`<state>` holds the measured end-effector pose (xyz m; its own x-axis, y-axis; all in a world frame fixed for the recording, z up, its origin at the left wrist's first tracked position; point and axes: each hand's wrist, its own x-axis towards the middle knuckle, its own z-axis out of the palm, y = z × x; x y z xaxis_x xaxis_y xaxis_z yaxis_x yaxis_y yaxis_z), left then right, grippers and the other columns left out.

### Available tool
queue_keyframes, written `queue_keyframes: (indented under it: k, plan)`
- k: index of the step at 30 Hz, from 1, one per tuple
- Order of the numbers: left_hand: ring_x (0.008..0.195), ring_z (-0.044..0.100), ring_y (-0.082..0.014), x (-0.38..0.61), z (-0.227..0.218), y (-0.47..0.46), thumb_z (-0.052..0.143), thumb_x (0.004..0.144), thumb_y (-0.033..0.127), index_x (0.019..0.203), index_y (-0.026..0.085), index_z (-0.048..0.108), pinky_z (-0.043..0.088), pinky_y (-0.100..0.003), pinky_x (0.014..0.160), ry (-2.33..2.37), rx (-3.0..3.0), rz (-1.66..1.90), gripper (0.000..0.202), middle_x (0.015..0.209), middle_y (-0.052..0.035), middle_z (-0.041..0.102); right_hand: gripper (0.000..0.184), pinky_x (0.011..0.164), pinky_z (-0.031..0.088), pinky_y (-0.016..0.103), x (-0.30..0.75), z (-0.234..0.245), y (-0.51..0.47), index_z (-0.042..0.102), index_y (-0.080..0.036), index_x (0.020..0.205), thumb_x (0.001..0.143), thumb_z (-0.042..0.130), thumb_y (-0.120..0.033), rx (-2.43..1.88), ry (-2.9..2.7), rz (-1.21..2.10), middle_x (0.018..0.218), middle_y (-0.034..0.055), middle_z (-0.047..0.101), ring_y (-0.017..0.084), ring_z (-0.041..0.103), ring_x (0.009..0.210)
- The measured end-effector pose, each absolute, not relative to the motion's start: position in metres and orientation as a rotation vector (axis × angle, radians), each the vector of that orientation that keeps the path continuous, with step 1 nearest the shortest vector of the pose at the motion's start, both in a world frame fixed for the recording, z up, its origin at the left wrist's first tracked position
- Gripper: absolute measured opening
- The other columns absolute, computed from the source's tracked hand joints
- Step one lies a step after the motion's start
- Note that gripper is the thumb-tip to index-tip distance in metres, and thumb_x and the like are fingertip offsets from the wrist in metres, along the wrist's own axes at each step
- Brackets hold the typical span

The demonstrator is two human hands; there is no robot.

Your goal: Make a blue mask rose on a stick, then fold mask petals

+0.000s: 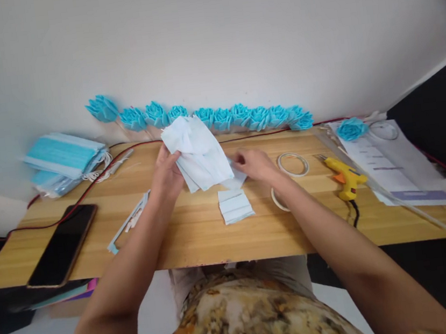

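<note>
My left hand (169, 173) grips a bunch of thin, pale blue sheets (201, 156), thumb on top, holding them raised over the table. The sheets look like mask fabric and fan out slightly at the lower edge. At their right side my right hand (257, 164) is closed, fingertips pinching the corner of a pale sheet (235, 179). Just below lies a small folded stack of pale blue pieces (236, 206) on the wooden table (216, 246).
Blue fabric flowers (223, 118) line the wall. Face masks (65, 154) lie at left, above a phone (62, 246) and cut strips (130, 222). Right of centre are a tape roll (292, 164), a yellow glue gun (346, 176), papers (385, 163) and another flower (351, 128). A red cord (88, 191) crosses the left side.
</note>
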<state>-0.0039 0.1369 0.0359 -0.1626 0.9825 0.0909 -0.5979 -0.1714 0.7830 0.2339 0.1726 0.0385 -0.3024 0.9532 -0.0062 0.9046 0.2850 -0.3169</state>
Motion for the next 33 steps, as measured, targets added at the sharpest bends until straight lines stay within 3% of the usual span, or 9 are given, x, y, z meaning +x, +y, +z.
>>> queue_keyframes:
  k: [3,8,13,15,18,23,26,29,33]
  plan:
    - [0.118,0.066,-0.0227,0.001,0.036,0.133,0.077,0.071,0.015,0.120,0.024,0.063,0.053,-0.033,0.100,0.713,0.696,1.603,0.051,0.122,-0.0055,0.073,0.008,0.066,0.043,0.030,0.256,0.054,0.172,0.066,-0.020,0.087,0.084,0.063,-0.026,-1.620,-1.971,0.487,0.083,0.0048,0.074,0.021,0.068,0.075]
    - [0.111,0.068,-0.0215,0.005,0.033,0.132,0.070,0.077,0.013,0.116,0.023,0.065,0.053,-0.035,0.100,0.767,0.606,1.540,0.041,0.113,-0.0048,0.075,0.022,0.067,0.051,0.033,0.277,0.076,0.167,0.067,-0.025,0.102,0.081,0.065,-0.031,-1.285,-1.710,0.641,0.083,0.0010,0.074,0.020,0.067,0.070]
    - [0.120,0.065,-0.0221,-0.001,0.031,0.135,0.069,0.079,0.015,0.111,0.023,0.065,0.051,-0.037,0.107,0.776,0.608,1.542,0.034,0.114,-0.0039,0.075,0.026,0.084,0.051,0.036,0.254,0.056,0.180,0.071,-0.019,0.113,0.091,0.058,-0.026,-1.558,-2.097,0.447,0.108,0.0103,0.077,0.026,0.071,0.097]
    - [0.123,0.064,-0.0229,-0.001,0.030,0.136,0.068,0.082,0.020,0.107,0.022,0.066,0.051,-0.038,0.108,0.814,0.576,1.527,0.025,0.115,-0.0050,0.075,0.028,0.083,0.050,0.036,0.240,0.043,0.190,0.070,-0.017,0.117,0.095,0.055,-0.027,-1.798,-2.257,0.326,0.114,0.0157,0.076,0.029,0.070,0.104]
    - [0.123,0.064,-0.0251,0.000,0.030,0.136,0.065,0.087,0.024,0.103,0.018,0.068,0.052,-0.039,0.108,0.863,0.491,1.467,0.017,0.116,-0.0081,0.075,0.024,0.078,0.048,0.035,0.229,0.030,0.203,0.073,-0.013,0.107,0.094,0.059,-0.029,-1.934,-2.257,0.295,0.114,0.0220,0.075,0.032,0.070,0.105]
    - [0.124,0.064,-0.0289,0.003,0.028,0.137,0.067,0.088,0.027,0.106,0.016,0.069,0.054,-0.042,0.105,0.809,0.443,1.459,0.021,0.118,-0.0103,0.075,0.014,0.074,0.048,0.033,0.243,0.040,0.205,0.071,-0.018,0.090,0.090,0.059,-0.025,-1.885,-2.206,0.330,0.095,0.0116,0.078,0.027,0.072,0.092]
    - [0.127,0.062,-0.0302,0.003,0.025,0.138,0.069,0.088,0.031,0.110,0.017,0.069,0.055,-0.043,0.105,0.792,0.461,1.464,0.026,0.121,-0.0102,0.074,0.009,0.075,0.051,0.033,0.258,0.066,0.191,0.067,-0.020,0.088,0.085,0.064,-0.028,-1.576,-1.843,0.447,0.088,0.0051,0.075,0.022,0.070,0.084]
    - [0.128,0.062,-0.0298,0.003,0.021,0.139,0.071,0.087,0.035,0.114,0.019,0.068,0.054,-0.044,0.107,0.793,0.487,1.454,0.031,0.121,-0.0095,0.074,0.025,0.068,0.054,0.033,0.259,0.093,0.167,0.066,-0.027,0.102,0.080,0.072,-0.038,-1.184,-1.535,0.829,0.083,-0.0004,0.072,0.020,0.069,0.076]
    - [0.124,0.064,-0.0258,0.007,0.019,0.138,0.067,0.091,0.035,0.115,0.017,0.067,0.053,-0.038,0.107,0.801,0.466,1.452,0.030,0.122,-0.0093,0.074,0.049,0.076,0.058,0.035,0.231,0.099,0.136,0.064,-0.033,0.118,0.075,0.079,-0.050,-0.962,-1.366,1.140,0.096,-0.0002,0.074,0.023,0.071,0.094]
